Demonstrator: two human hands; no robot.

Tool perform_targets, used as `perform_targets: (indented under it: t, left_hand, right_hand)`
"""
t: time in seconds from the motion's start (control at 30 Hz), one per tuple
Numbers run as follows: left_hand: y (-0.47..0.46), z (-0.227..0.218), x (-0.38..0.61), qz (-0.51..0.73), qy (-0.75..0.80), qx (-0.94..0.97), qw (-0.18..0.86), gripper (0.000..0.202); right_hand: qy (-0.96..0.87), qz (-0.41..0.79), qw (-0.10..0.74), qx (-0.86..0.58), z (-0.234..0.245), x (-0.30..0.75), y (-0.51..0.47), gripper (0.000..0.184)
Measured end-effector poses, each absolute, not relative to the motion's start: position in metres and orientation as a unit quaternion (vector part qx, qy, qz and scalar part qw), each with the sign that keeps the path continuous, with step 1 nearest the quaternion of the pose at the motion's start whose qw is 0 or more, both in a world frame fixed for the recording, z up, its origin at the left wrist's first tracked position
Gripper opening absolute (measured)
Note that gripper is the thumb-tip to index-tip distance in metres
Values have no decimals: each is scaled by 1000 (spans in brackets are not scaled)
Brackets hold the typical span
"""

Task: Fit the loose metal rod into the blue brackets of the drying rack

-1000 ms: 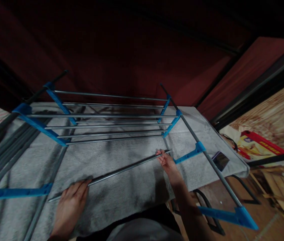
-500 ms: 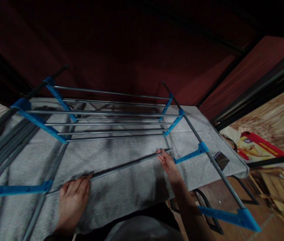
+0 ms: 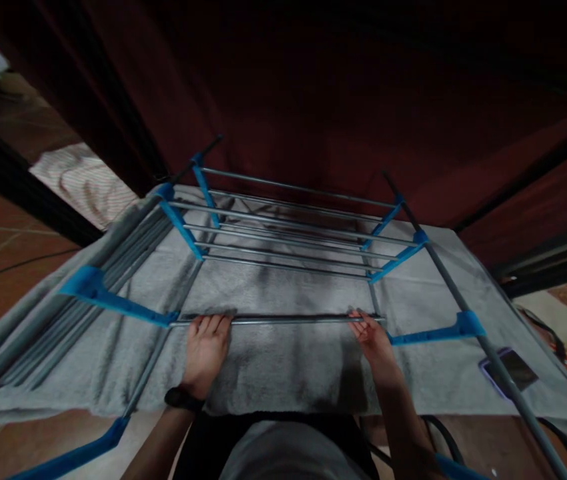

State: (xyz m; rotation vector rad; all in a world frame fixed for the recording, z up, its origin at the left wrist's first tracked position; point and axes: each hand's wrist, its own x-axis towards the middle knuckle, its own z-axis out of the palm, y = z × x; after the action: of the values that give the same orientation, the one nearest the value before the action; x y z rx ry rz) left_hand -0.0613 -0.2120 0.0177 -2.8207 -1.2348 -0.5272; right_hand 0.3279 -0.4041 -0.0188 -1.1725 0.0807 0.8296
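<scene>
A thin grey metal rod (image 3: 288, 321) lies level between two blue plastic brackets of a rack. My left hand (image 3: 206, 347) grips the rod near its left end, right beside the left blue bracket (image 3: 113, 301). My right hand (image 3: 372, 337) has its fingers closed on the rod's right end, close to the right blue bracket (image 3: 436, 331). The rack's upper tier (image 3: 288, 230) behind carries several grey rods between blue side pieces. Everything stands on a table covered by a grey towel (image 3: 273, 363).
A dark phone (image 3: 511, 369) lies on the towel at the right, under the rack's slanted right pole (image 3: 493, 350). Several loose grey rods (image 3: 63, 313) lie along the towel's left side. A dark red wall stands behind the table. Tiled floor shows at left.
The rod has swung from a slant to level, its left end raised to the left blue bracket. My left hand moved up and right with it. The view shifted to the left.
</scene>
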Motion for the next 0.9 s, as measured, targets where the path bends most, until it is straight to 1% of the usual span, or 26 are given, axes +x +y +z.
perform_targets:
  t: [0.23, 0.3, 0.4, 0.47, 0.67, 0.9]
  left_hand:
    - [-211, 18, -49, -160, -388, -908, 5, 41]
    - [-210, 16, -48, -154, -396, -905, 0, 42]
    - [-210, 13, -48, -143, -420, -896, -8, 45]
    - [-212, 11, -49, -137, -428, -893, -13, 45]
    - [-217, 10, -54, -142, -424, -894, -28, 48]
    - [-216, 14, -52, -144, -415, -897, -50, 48]
  right_hand:
    - [15, 375, 723, -579, -26, 331, -411, 16]
    - [6, 379, 717, -585, -23, 326, -415, 20]
    - [-11, 394, 706, -589, -18, 319, -420, 32]
    - [-8, 400, 700, -591, -18, 318, -422, 35]
    - [39, 413, 689, -594, -31, 326, -425, 26]
    - [39, 409, 689, -597, -39, 328, -434, 18]
